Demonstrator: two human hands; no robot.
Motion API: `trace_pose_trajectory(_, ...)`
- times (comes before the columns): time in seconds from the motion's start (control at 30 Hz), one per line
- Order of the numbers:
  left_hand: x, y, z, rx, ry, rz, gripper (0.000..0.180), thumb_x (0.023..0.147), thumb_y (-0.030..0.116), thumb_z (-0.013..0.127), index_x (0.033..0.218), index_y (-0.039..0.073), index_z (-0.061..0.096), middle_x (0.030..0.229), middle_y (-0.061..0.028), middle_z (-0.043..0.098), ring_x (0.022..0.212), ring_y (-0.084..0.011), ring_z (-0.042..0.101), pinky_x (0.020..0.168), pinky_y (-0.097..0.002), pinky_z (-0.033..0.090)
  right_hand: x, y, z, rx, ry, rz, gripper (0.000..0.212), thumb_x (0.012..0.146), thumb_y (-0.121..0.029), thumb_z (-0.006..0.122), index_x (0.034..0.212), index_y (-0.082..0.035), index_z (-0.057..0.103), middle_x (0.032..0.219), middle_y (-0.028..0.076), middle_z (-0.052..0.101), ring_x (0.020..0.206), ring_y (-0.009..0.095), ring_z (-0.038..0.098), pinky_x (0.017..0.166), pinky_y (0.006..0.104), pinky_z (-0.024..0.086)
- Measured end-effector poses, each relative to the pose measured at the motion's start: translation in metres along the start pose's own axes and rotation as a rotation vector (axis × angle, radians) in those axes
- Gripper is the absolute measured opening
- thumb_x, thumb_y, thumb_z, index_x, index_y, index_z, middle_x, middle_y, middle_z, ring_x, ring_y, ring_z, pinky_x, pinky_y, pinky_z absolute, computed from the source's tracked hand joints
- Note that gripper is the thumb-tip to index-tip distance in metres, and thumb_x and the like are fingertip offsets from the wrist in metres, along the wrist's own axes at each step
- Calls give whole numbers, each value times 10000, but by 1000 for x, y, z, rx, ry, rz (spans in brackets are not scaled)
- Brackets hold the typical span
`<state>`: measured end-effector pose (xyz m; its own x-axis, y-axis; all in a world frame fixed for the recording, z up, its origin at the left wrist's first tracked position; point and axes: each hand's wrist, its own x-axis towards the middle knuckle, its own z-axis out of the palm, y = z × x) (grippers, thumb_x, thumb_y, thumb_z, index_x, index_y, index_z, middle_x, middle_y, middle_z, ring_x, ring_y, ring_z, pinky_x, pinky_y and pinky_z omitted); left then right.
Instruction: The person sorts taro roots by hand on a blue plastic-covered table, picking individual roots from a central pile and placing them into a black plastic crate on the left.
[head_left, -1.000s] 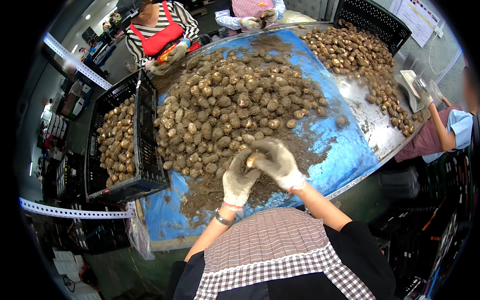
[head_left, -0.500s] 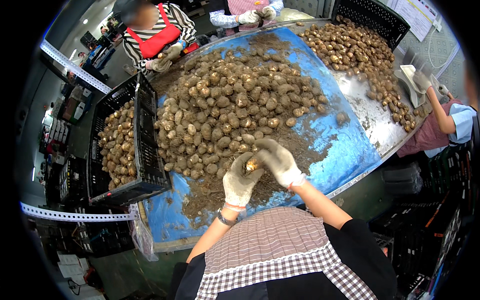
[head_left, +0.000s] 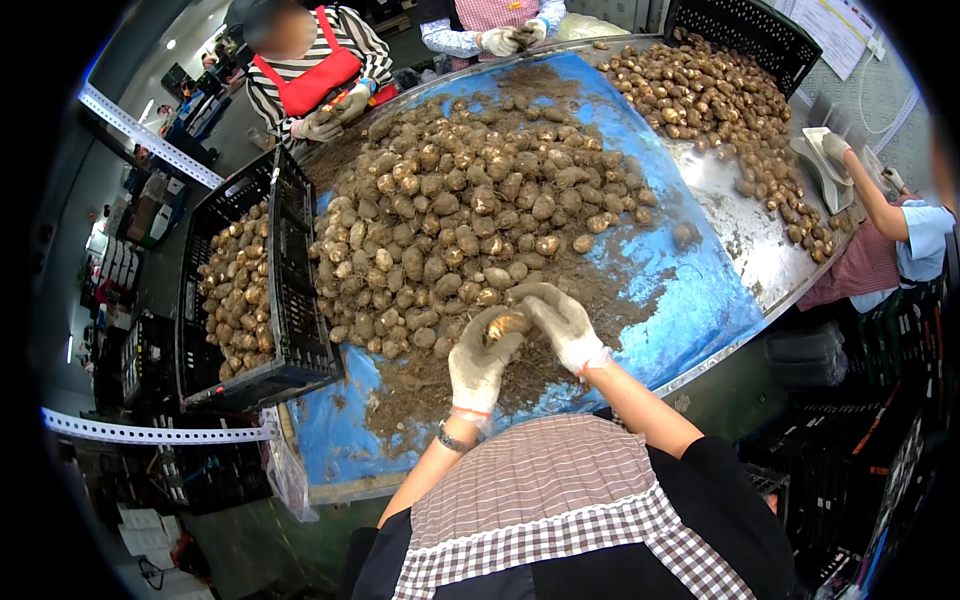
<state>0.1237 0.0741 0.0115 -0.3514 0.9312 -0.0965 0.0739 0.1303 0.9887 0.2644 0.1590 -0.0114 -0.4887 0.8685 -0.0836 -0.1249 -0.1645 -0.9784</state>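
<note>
Both my hands wear dirty pale work gloves and meet over the near part of the blue-covered table [head_left: 690, 325]. My left hand [head_left: 478, 365] is closed around a small taro [head_left: 508, 325] that shows a yellowish, peeled-looking patch. Against the taro's right side, my right hand [head_left: 563, 325] is curled, its fingers and thumb bent in toward it. Just beyond my hands spreads a big heap of brown, hairy taros [head_left: 450, 215]. Loose soil and root fibres [head_left: 420, 390] lie beneath my hands.
A black crate [head_left: 310, 330] of taros stands at the left. Far right, a lighter taro pile [head_left: 700, 90] lies beside another black crate [head_left: 750, 30]. A co-worker there holds a white scoop-like tray [head_left: 825, 175]. Two more people with gloved hands work along the far edge.
My right hand, blurred and raised over the taro before, has settled lower against its side. The taro now shows more of its yellowish surface. My left hand stays nearly in place.
</note>
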Motion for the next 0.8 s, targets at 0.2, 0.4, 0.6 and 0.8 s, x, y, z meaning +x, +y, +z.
trace_pose_trajectory(0.2, 3, -18, 1, -369, -101, -155, 431, 947, 43, 638, 1366, -14, 555, 1198, -65, 657, 1012, -85, 611, 845, -238, 512, -1, 7, 0, -310, 74, -217, 215, 951, -180, 629, 1084, -20, 689, 1029, 141, 668, 931, 271, 642, 850, 356, 498)
trace_pose_trajectory(0.4, -6, 0, 4, 158, -113, 76, 487, 900, 65, 692, 1370, 25, 569, 1260, -95, 650, 1084, -110, 614, 913, -271, 509, 9, 7, -5, -373, 134, -86, 250, 978, -206, 609, 1092, 0, 694, 974, 125, 694, 902, 202, 642, 821, 322, 500)
trace_pose_trajectory(0.6, -5, -6, 3, 37, -78, -32, 482, 890, 105, 706, 1343, 7, 573, 1192, -135, 698, 1067, -152, 655, 897, -308, 523, 13, 6, -11, 59, 34, 20, 306, 984, -259, 630, 1134, 4, 671, 1003, 67, 710, 944, 122, 613, 858, 279, 503)
trace_pose_trajectory(0.8, -4, -12, 3, 307, -53, 174, 485, 868, 138, 727, 1318, 10, 597, 1149, -175, 712, 1020, -185, 698, 852, -310, 538, -1, -6, 0, -399, 53, -72, 281, 935, -302, 676, 972, -23, 683, 961, 107, 695, 818, 196, 656, 725, 337, 509)
